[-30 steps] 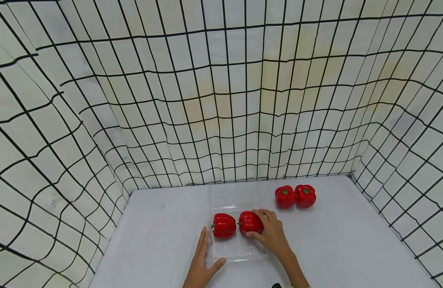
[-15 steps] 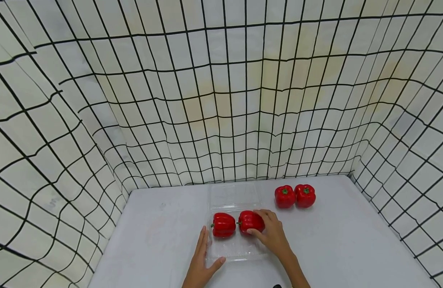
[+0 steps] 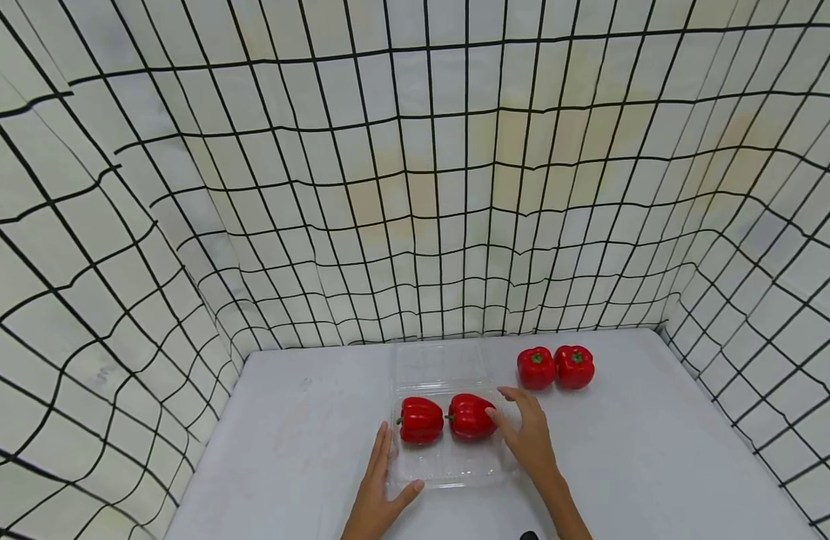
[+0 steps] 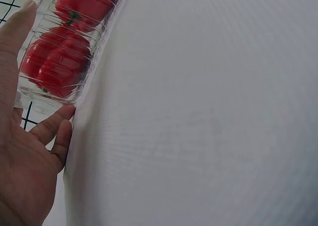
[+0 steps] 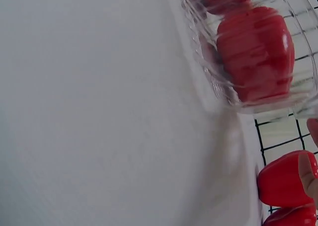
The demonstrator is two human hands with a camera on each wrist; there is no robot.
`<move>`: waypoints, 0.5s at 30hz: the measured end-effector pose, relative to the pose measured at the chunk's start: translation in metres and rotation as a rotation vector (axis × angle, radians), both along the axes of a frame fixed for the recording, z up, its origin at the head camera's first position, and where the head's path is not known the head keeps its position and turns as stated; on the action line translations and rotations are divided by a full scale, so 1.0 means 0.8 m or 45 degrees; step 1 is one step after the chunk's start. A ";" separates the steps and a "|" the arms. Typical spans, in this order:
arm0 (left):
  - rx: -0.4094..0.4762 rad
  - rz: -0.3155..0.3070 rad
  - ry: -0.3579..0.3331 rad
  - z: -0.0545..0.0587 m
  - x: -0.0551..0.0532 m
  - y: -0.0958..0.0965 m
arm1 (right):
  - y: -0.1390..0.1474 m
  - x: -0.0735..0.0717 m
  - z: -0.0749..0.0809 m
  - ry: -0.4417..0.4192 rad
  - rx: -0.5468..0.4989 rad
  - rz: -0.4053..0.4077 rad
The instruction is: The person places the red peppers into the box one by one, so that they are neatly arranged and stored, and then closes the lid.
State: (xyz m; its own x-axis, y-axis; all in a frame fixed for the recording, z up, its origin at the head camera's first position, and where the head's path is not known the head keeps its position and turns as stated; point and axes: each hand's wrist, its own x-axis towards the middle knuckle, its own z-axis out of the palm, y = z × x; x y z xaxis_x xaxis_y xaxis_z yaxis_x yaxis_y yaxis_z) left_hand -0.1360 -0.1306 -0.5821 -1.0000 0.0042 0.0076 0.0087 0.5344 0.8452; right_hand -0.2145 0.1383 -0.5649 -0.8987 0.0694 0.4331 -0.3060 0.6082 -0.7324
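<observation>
Two red bell peppers lie on their sides in a clear plastic clamshell box (image 3: pixel 448 471), stems toward the left. My left hand (image 3: pixel 379 495), fingers straight, rests along the box's left side; the left wrist view shows its fingertips by the box's end, near the left pepper (image 4: pixel 62 62). My right hand (image 3: pixel 531 431) is spread at the box's right side, thumb tip close to the right pepper (image 3: pixel 470 417); whether it touches cannot be told. Only a bit of the right fingers (image 5: pixel 309 179) shows in the right wrist view.
Two more red bell peppers, the nearer one (image 3: pixel 536 368) and its neighbour (image 3: pixel 574 367), stand upright side by side at the back right of the white table (image 3: pixel 307 435). The box's open lid (image 3: pixel 436 364) lies toward the back. A black grid net over white sheeting (image 3: pixel 415 187) surrounds the table.
My right hand has let go of the right pepper and drawn a little to the right, fingers opening. The pepper stays in the box. My left hand has not visibly moved.
</observation>
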 end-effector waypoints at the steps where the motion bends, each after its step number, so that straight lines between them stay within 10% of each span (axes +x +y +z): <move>1: -0.001 -0.001 0.000 0.000 0.000 0.000 | 0.003 -0.001 0.000 0.019 -0.026 -0.038; 8: -0.003 0.003 -0.016 0.000 -0.003 0.002 | 0.028 -0.015 0.002 0.251 -0.237 -0.345; 15: -0.004 0.008 -0.012 -0.001 -0.002 0.002 | 0.058 -0.034 0.008 0.159 -0.439 -0.613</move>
State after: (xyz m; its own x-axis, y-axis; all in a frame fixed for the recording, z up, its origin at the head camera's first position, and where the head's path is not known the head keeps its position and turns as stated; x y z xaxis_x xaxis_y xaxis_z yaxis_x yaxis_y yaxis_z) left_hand -0.1378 -0.1288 -0.5826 -1.0000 -0.0022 -0.0017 -0.0026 0.5373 0.8434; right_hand -0.2417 0.1846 -0.5582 -0.6749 0.6112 0.4135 -0.1517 0.4334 -0.8883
